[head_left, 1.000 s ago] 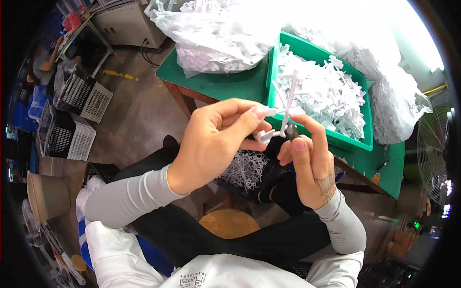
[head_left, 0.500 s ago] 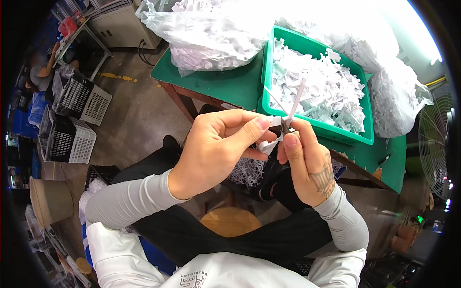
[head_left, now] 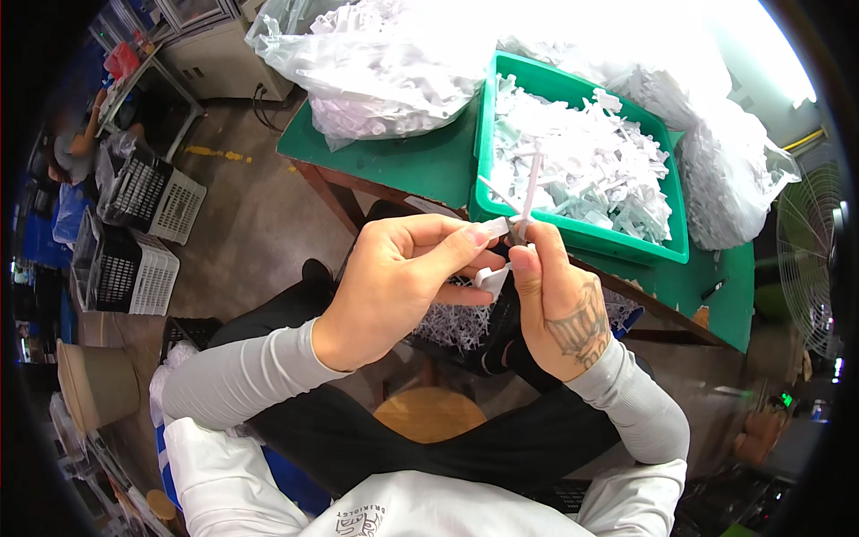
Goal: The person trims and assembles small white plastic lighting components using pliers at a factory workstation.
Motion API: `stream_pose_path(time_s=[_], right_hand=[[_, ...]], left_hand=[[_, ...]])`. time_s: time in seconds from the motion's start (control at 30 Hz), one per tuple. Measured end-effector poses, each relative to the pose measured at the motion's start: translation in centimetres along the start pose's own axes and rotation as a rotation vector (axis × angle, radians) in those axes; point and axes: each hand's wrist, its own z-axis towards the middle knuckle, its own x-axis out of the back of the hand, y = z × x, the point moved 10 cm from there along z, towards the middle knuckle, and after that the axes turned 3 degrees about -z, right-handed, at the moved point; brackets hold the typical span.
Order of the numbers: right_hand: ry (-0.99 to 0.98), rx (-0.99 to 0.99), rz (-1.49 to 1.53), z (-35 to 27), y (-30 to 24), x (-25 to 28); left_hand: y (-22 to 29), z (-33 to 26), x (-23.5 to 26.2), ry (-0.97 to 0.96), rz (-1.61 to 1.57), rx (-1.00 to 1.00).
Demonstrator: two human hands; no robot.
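Note:
Both hands meet in front of the green bin. My left hand is closed, thumb and fingers pinching a white molded plastic part, with one end showing at the thumb tip and another lower down. Thin white sprue branches rise from where the hands meet, over the bin's near rim. My right hand is closed too, thumb against the index finger, around a small dark metal tool that touches the white plastic. Most of the tool is hidden by the fingers, so its kind cannot be told.
A green bin heaped with white plastic pieces stands on the green table. Clear bags of similar pieces lie beside it. Below are white scraps and a round wooden stool. Crates and a seated person are at left.
Both hands have shifted slightly left, the right one more, with the sprue branches moving along. The white part's lower end shows more plainly below the left fingers.

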Motion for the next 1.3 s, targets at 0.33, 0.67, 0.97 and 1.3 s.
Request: stream_pose_path(time_s=[0.33,0.67,0.97,1.3], right_hand=[[-0.545,0.112,-0.21,-2.5,1.7,-6.3],[-0.788,0.167,-0.345,-4.7,3.0,-9.1],[-0.829,0.194,-0.29,-5.3,3.5,-10.7],[-0.909,0.045,-0.28,-5.2,5.9,-8.0]], left_hand=[[17.0,6.3,4.6,0.294,0.317,-0.681],[27.1,19.9,4.2,0.521,1.135,-1.028],[24.9,31.6,11.1,0.795,1.281,-0.488],[15.2,12.0,-2.2,0.148,1.687,-1.146]])
